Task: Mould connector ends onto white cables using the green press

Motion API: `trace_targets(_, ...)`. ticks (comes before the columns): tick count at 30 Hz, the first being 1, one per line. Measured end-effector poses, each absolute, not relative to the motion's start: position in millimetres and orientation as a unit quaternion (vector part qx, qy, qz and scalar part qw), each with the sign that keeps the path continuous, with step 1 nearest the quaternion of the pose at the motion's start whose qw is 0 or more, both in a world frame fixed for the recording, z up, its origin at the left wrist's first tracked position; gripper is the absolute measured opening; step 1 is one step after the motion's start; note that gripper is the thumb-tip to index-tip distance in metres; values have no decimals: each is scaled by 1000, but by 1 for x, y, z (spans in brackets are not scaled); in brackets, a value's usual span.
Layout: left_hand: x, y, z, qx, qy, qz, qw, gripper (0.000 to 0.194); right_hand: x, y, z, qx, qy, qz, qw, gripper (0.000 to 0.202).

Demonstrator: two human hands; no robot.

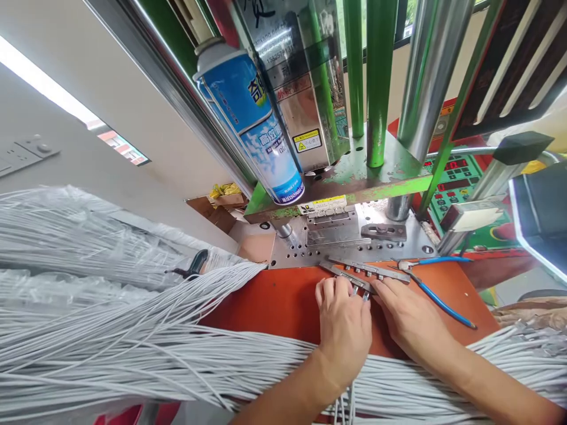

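My left hand (343,319) is curled at the near slotted metal bar (346,275), its fingers bent over the bar's front edge. Small metal plugs (365,295) stick out beside its fingertips, seated along that bar. White cables (344,407) run out below the left wrist, and the fingers appear closed on their ends. My right hand (407,313) has its fingers together on the right end of the same bar; its thumb is mostly hidden. A second slotted metal bar (372,270), holding several small plugs, lies just behind the first.
Blue-handled pliers (443,304) lie right of my hands on the orange board (274,301). Bundled white cables (212,360) spread across the front and left. Behind stands a green press (376,177) with a steel bed (301,254), a spray can (252,118) and a control panel (460,183).
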State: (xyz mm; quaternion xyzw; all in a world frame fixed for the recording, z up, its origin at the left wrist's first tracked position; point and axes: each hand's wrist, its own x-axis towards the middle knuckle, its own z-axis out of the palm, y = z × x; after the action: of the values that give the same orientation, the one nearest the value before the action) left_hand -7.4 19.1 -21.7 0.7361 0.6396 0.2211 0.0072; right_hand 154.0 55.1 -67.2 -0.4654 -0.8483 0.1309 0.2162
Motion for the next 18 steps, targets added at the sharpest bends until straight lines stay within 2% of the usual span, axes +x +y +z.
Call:
trace_targets(2, -10, 16, -17, 742, 634, 219, 6, 19, 154, 54, -67, -478, -836, 152, 221, 27)
trace_targets(5, -20, -1, -15, 767, 603, 217, 14, 12, 158, 53, -63, -464, -818, 203, 271, 27)
trace_targets(10, -39, -27, -27, 857, 449, 252, -31, 35, 171, 80, -41, -441, -789, 234, 357, 25)
trace_targets(14, -45, 20, -11, 851, 464, 242, -43, 25, 159, 152, -10, -432, -792, 153, 403, 32)
trace_targets(18, -51, 105, 17, 838, 473, 266, -60, 33, 125, 236, 11, -450, -781, 98, 421, 34)
